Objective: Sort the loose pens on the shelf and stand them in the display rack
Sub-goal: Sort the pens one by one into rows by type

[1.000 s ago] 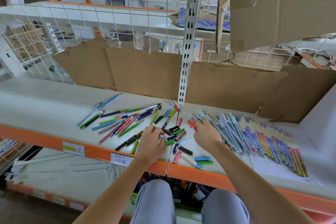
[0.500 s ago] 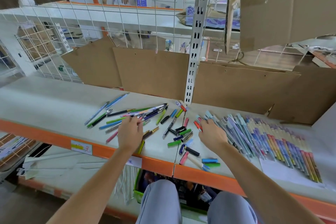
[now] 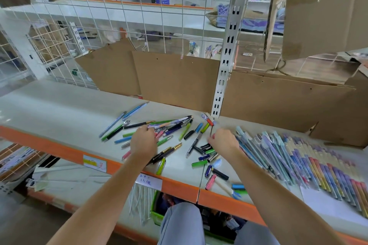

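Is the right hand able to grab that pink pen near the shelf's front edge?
Probably yes. The pink pen lies uncovered just behind the right hand, beside the forearm, with nothing lying over it.

Shelf (image 3: 49, 109) far left is bare, open approach there. Loose pens (image 3: 169, 125) clutter the middle, a packed pen row (image 3: 298, 157) fills the right. Cardboard sheets (image 3: 175, 79) and slotted upright (image 3: 225, 65) wall off the far edge; hanging cardboard (image 3: 322, 10) overhangs far right.

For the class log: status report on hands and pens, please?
Left hand down on the loose pens, grip unclear. Right hand at the pile's right edge, fingers hidden. Sorted row of pens flat on the shelf. No display rack in view.
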